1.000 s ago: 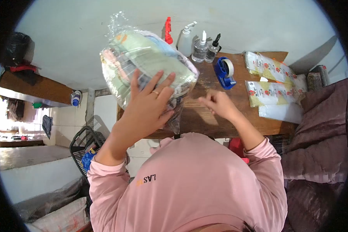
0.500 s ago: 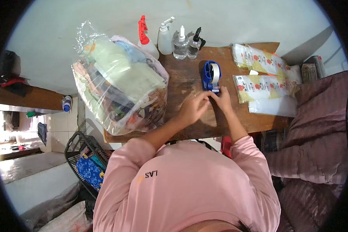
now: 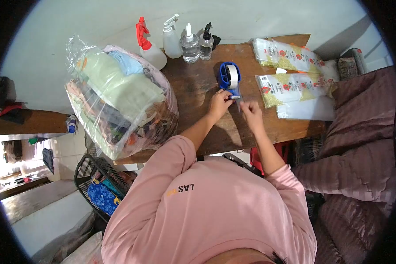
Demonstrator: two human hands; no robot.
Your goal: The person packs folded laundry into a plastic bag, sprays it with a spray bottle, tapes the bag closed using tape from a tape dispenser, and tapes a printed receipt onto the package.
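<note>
A blue tape dispenser (image 3: 224,75) with a roll of clear tape (image 3: 233,77) stands on the wooden table in front of me. My left hand (image 3: 220,104) grips the dispenser's near end, fingers curled beside its cutting edge. Just to the right, my right hand (image 3: 252,115) is closed in a pinch on a short strip of tape (image 3: 239,104) that runs from the dispenser. The strip is thin and see-through, so its exact end is hidden at my fingertips. Left of my hands sits a large clear plastic bag (image 3: 123,101) packed with folded cloth.
Spray bottles and pump bottles (image 3: 190,46) line the wall side of the wooden table (image 3: 193,83). Printed plastic packets (image 3: 290,86) lie at the right. A dark basket (image 3: 94,185) stands low left; brown striped bedding (image 3: 361,136) is piled on the right.
My hands were together at the dispenser's near end. Now the left has moved onto the dispenser's side and the right has drawn away, pulling tape. The whole view has shifted slightly.
</note>
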